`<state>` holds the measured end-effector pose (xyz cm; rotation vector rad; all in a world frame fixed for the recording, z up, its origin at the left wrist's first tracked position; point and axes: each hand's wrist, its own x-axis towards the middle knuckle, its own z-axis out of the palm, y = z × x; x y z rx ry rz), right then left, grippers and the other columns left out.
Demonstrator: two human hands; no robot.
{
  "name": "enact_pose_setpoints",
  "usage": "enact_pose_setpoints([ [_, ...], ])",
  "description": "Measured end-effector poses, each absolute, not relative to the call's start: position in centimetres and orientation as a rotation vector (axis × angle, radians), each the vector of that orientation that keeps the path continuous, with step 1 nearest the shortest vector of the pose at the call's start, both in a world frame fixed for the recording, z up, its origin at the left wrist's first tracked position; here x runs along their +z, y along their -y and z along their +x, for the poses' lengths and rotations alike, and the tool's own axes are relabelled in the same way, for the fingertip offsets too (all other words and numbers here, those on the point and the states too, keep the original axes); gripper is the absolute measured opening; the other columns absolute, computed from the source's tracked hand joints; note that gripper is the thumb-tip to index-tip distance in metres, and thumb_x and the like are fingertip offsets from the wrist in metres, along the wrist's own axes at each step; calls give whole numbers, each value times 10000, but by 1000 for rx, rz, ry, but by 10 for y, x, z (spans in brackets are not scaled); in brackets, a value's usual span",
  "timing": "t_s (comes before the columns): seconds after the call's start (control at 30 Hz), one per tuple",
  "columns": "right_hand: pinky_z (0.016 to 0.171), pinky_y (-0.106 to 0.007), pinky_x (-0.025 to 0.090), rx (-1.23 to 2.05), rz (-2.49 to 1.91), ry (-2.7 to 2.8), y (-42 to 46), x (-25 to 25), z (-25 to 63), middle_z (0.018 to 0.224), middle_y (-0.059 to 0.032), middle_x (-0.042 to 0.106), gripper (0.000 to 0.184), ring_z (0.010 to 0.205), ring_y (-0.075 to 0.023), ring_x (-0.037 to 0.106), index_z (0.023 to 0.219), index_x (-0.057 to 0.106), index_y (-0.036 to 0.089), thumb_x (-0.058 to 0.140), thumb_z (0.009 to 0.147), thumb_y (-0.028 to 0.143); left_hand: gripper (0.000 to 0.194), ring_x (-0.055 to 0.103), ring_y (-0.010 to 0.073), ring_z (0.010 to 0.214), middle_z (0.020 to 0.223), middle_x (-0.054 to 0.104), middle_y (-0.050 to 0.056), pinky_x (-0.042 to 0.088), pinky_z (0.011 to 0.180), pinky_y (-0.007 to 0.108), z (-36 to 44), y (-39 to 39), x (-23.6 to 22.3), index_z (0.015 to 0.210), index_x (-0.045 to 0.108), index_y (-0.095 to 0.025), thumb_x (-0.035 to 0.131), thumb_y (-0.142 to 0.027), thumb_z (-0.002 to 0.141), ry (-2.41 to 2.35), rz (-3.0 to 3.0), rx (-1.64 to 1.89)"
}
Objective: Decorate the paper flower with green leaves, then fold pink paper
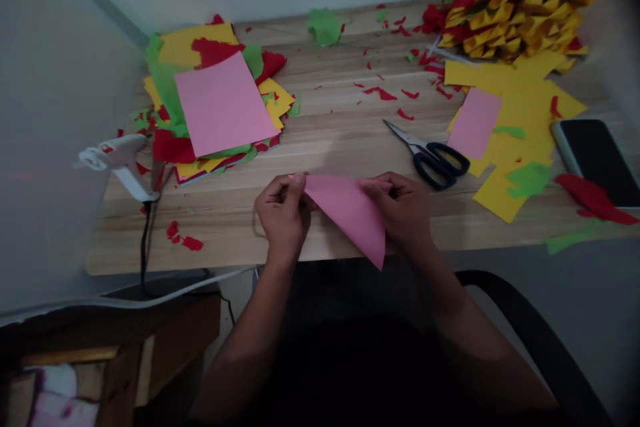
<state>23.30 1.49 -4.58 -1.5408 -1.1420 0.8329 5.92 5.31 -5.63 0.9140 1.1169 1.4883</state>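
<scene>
A pink sheet of paper, folded into a triangle, is held just above the front edge of the table, one point hanging down toward me. My left hand pinches its left corner between thumb and fingers. On the other side, my right hand grips the upper right part, thumb on top; those fingertips are partly hidden. Scissors with dark handles lie a little beyond my right hand, blades pointing up and left. A flat pink sheet tops a pile of yellow, red and green paper at the left.
A white glue gun stands at the left edge, its black cord hanging down. Yellow folded paper pieces are heaped at the back right. Nearer are yellow offcuts, a pink piece and a phone. Red scraps litter the table.
</scene>
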Motion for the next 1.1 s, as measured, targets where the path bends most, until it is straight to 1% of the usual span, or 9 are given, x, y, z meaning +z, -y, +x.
enact_pose_setpoints([
  [0.33, 580, -260, 405, 850, -1524, 1142, -15, -48, 233, 680, 12, 704, 193, 644, -138, 598, 761, 753, 203, 708, 849, 369, 257, 482, 66, 400, 480, 576, -42, 370, 438, 192, 63, -52, -53, 634, 634, -180, 754, -304, 825, -1107, 926, 1528],
  [0.5, 582, -264, 412, 867, -1515, 1172, -14, -47, 231, 681, 10, 702, 207, 640, -140, 596, 750, 752, 208, 705, 851, 383, 232, 487, 54, 449, 531, 566, -54, 381, 465, 183, 64, -53, -50, 654, 619, -184, 772, -283, 797, -1092, 891, 1602],
  [0.63, 572, -261, 401, 860, -1526, 1172, -15, -46, 231, 657, 15, 683, 200, 626, -136, 579, 743, 751, 207, 705, 846, 373, 268, 472, 53, 423, 549, 546, -63, 383, 456, 194, 62, -56, -51, 693, 572, -190, 735, -349, 834, -1117, 872, 1642],
  [0.73, 546, -257, 378, 865, -1529, 1139, -15, -46, 232, 624, 19, 651, 210, 602, -131, 547, 723, 736, 199, 710, 835, 375, 275, 466, 54, 418, 627, 554, -63, 362, 420, 197, 61, -57, -54, 762, 544, -208, 705, -407, 863, -1051, 840, 1676],
  [0.8, 534, -255, 363, 868, -1523, 1126, -15, -47, 233, 606, 23, 628, 220, 588, -125, 522, 706, 722, 195, 713, 831, 376, 249, 475, 58, 457, 704, 591, -46, 369, 432, 197, 61, -56, -55, 880, 598, -219, 712, -440, 855, -1016, 877, 1624],
  [0.87, 533, -255, 358, 870, -1515, 1118, -15, -48, 234, 607, 24, 620, 227, 587, -123, 512, 702, 715, 196, 710, 834, 380, 303, 488, 71, 510, 716, 613, -23, 386, 470, 200, 61, -53, -55, 931, 659, -205, 747, -471, 816, -1055, 992, 1472],
  [0.93, 536, -257, 361, 878, -1507, 1106, -15, -48, 235, 613, 24, 617, 235, 590, -123, 511, 702, 708, 197, 707, 835, 390, 336, 500, 89, 549, 663, 608, -5, 397, 502, 211, 61, -50, -56, 815, 687, -171, 778, -492, 773, -1127, 1126, 1267],
  [1.0, 538, -259, 363, 887, -1504, 1097, -15, -48, 235, 617, 25, 611, 242, 591, -123, 507, 694, 698, 196, 712, 829, 397, 365, 500, 99, 558, 629, 605, 5, 397, 512, 222, 60, -48, -57, 701, 672, -156, 772, -500, 774, -1170, 1200, 1135],
  [1.1, 530, -258, 357, 897, -1508, 1086, -16, -47, 235, 598, 31, 584, 250, 575, -118, 486, 668, 678, 195, 720, 817, 391, 364, 498, 103, 559, 622, 607, 8, 399, 521, 229, 57, -48, -59, 683, 672, -155, 757, -492, 792, -1168, 1219, 1095],
])
